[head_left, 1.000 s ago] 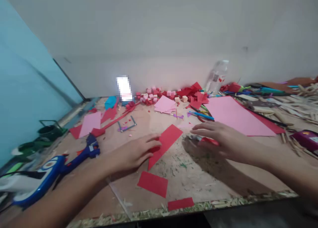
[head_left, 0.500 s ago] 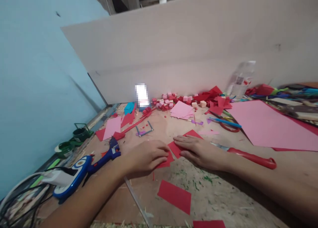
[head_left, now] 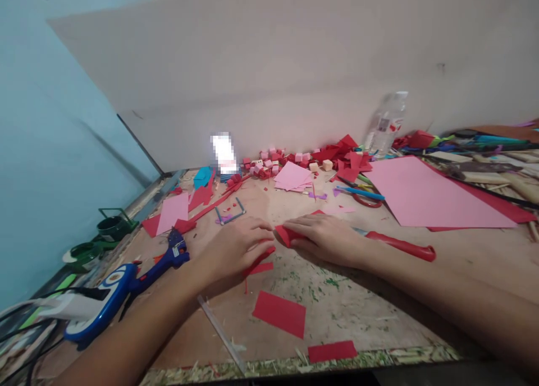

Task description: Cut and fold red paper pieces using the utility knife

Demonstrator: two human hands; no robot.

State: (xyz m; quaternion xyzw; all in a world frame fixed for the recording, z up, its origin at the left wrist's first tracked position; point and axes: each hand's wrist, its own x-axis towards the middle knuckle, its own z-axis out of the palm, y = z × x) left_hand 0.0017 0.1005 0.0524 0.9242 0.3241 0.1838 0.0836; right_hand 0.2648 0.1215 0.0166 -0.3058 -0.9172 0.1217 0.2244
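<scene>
My left hand [head_left: 238,248] is closed with its fingertips on a small piece of red paper [head_left: 266,253], mostly hidden beneath the fingers. Another strip of red paper [head_left: 261,269] lies just below it. Beside it, my right hand [head_left: 322,237] has its fingers over a second red paper piece [head_left: 284,235], with the thumb under its near side. The two hands are apart, a narrow gap between them. Closer to me lie a red paper rectangle [head_left: 280,314] and a narrower red one [head_left: 332,351].
A red-handled knife [head_left: 402,246] lies by my right wrist. On the left are a blue glue gun [head_left: 172,254] and a power strip [head_left: 103,304]. Behind are pink paper squares [head_left: 293,177], small cubes [head_left: 269,161], scissors [head_left: 366,200], a large pink sheet [head_left: 429,195] and a bottle [head_left: 387,125].
The view has shifted, so everything appears further left and higher. Both hands have drawn the red pieces up from lying flat; the right fingers have closed more around theirs.
</scene>
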